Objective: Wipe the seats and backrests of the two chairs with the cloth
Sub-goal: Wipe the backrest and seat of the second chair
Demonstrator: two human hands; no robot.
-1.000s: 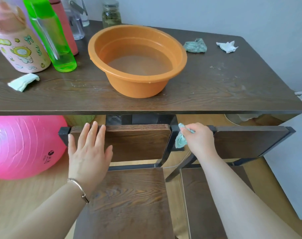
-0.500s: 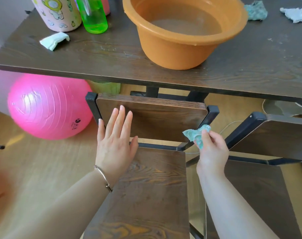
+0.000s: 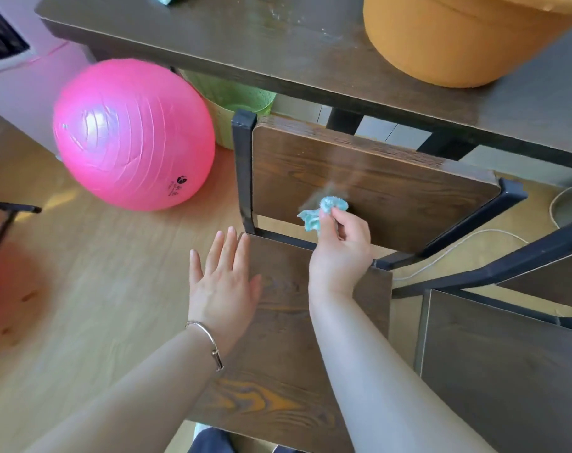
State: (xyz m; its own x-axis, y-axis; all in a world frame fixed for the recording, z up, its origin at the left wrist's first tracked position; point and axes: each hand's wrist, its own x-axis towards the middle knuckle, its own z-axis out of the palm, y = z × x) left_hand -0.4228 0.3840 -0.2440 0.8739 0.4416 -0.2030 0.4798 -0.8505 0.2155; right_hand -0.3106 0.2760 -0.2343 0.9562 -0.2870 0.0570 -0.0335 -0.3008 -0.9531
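Observation:
Two dark wooden chairs with black metal frames stand side by side under a table. The left chair's backrest (image 3: 376, 178) and seat (image 3: 278, 354) fill the middle of the head view. The right chair's seat (image 3: 507, 371) shows at the lower right, with only a corner of its backrest (image 3: 552, 279). My right hand (image 3: 340, 253) pinches a small crumpled teal cloth (image 3: 320, 212) against the lower left part of the left backrest. My left hand (image 3: 222, 279) lies flat, fingers spread, on the seat's front left corner.
A dark wooden table (image 3: 278, 50) overhangs the chairs, with an orange basin (image 3: 458, 44) on it. A big pink ball (image 3: 131, 135) and a green bin (image 3: 232, 99) sit on the wood floor at the left. A white cable (image 3: 458, 246) runs behind the chairs.
My right hand has carried the cloth left from the gap between the chairs onto the left backrest. My left hand slid down from the backrest to the seat. The view swung left and down.

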